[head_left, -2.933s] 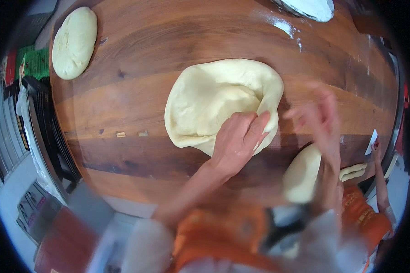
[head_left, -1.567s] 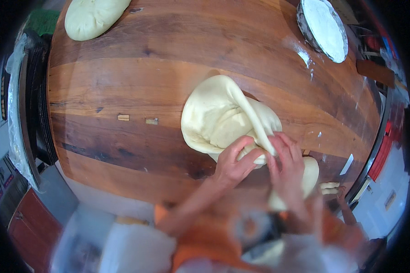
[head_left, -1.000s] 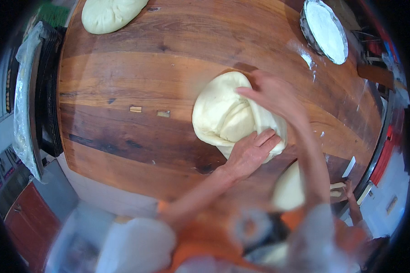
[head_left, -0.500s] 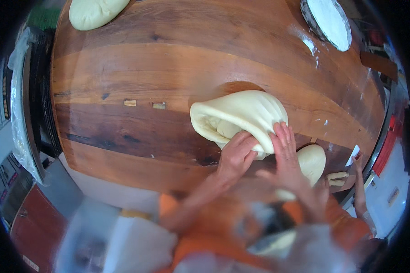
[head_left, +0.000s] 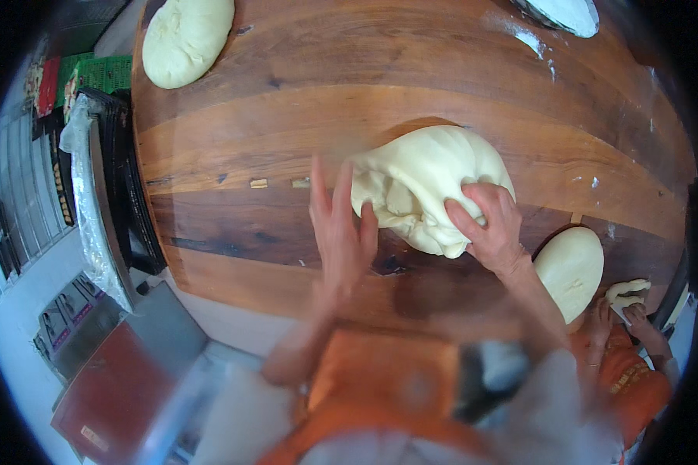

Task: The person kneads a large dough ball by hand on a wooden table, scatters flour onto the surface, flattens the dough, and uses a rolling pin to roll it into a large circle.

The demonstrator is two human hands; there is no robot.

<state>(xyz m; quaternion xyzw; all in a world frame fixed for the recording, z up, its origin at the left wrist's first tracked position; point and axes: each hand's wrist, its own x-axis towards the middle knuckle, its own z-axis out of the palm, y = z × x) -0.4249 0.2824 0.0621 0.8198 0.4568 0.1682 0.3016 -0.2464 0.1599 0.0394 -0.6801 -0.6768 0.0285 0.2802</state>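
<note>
Wooden tabletop (head_left: 287, 124) bears dough (head_left: 442, 163), right hand (head_left: 492, 225) gripping it, left hand (head_left: 343, 236) splayed.

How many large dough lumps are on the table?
3: the folded lump under the right hand, the far-left lump, and the near-right lump. More could lie beyond the picture's edge.

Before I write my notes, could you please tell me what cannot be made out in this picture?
Head view:
Large dough: underside, hidden by its own bulk.
Left hand: blurred; contact with the dough unclear.
Bowl: far part cut off by the top edge.
Co-worker's hands: too small for exact grip.
</note>
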